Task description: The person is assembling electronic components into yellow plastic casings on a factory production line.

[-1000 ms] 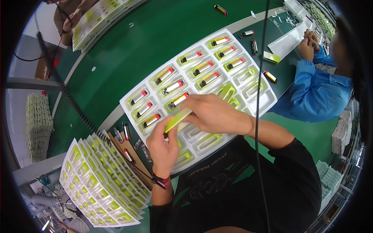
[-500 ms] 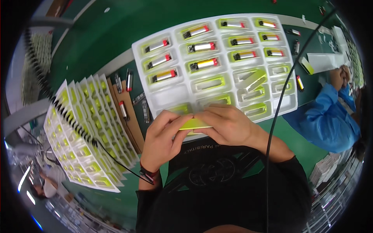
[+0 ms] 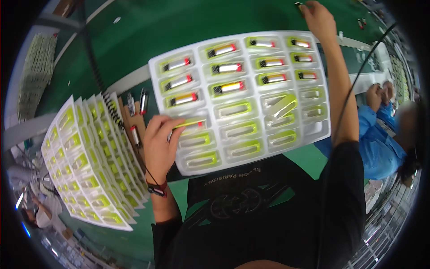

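A white moulded tray (image 3: pixel 208 148) holds yellow-green casings, several with silver, red-ended battery cells (image 3: pixel 227 68) in them. At its left column, my left hand (image 3: pixel 160 141) is closed on a slim yellow-green casing (image 3: pixel 191 121) with a red-ended cell showing at it, over the fourth compartment down. My right hand (image 3: pixel 320 22) is stretched past the tray's far right corner. Its fingertips are pinched at a small dark-and-yellow battery cell (image 3: pixel 298 5), partly hidden by the fingers. One loose casing (image 3: pixel 284 106) lies slanted across the third column.
Stacked white trays with yellow-green casings (image 3: pixel 76 168) lean at the left. Loose cells (image 3: pixel 143 102) lie between stack and tray. A black cable (image 3: pixel 349 87) crosses at the right, near a co-worker in a blue sleeve (image 3: pixel 380 150). The table (image 3: pixel 179 22) is green.
My hands, together on a casing at the tray's near edge, have parted. The left has moved into the left column; the right has reached to the far right. The view has shifted.
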A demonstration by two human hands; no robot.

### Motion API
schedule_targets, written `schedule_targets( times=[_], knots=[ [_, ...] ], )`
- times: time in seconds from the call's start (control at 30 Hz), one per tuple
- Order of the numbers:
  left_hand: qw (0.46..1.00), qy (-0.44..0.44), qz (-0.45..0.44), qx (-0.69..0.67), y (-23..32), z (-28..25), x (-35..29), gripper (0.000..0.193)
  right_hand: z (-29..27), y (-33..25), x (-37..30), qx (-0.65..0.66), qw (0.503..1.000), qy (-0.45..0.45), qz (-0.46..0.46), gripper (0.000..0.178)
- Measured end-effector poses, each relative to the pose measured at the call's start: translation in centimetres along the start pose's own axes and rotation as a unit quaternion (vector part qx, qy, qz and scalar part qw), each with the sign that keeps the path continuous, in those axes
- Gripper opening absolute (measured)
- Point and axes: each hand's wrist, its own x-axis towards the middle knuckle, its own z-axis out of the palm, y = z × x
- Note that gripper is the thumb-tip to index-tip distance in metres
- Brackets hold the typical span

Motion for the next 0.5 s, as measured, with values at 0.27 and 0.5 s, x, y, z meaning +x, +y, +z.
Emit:
schedule_targets(
  times=[0.27,0.5],
  knots=[
    [0.998,0.004,0.036,0.05,-0.3,1.3,0.2,0.018,6.0,5.4,2.4,-0.149,0.987,-0.063,-0.021,0.033],
    [0.999,0.034,-0.012,-0.039,1.3,-0.1,0.1,0.025,0.4,-6.5,-5.3,0.551,0.776,-0.302,0.065,0.025]
  ],
)
